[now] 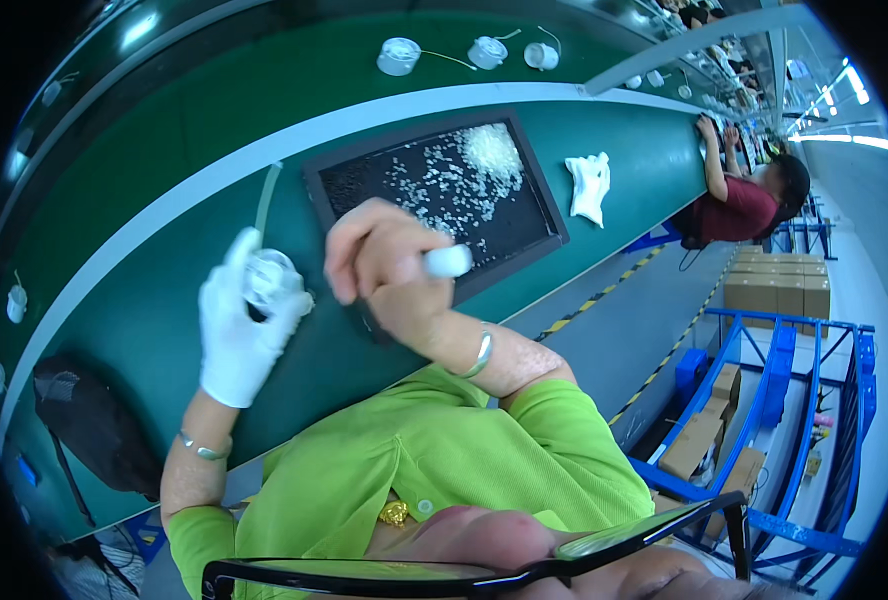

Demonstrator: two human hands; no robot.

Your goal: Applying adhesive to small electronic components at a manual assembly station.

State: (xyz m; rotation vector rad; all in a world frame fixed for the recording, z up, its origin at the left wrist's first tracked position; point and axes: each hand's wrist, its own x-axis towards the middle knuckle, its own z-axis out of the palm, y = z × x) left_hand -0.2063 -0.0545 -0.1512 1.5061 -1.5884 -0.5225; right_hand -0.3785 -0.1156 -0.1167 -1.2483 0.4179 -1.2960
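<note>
My left hand (pixel 234 340), in a white glove, is closed around a round, clear-and-white plastic part (pixel 274 272). A pale strip (pixel 268 197) sticks up from beside that part, toward the far side of the bench. To the right, my bare right hand (pixel 392 268) hovers over the near left part of a black tray (pixel 547 192), its fingers curled in and slightly blurred. A white cover (pixel 448 261) sits on one of its fingers. Whatever its fingertips pinch, if anything, is hidden. Small translucent pieces (pixel 492 150) are heaped in the tray's far right corner and scattered across it.
A crumpled white glove (pixel 589 188) lies right of the tray on the green bench (pixel 654 150). Several round white parts with wires (pixel 399 57) stand beyond a pale rail (pixel 364 98). A black bag (pixel 94 420) rests at left. Another person (pixel 744 205) works farther right, near blue racks (pixel 764 380).
</note>
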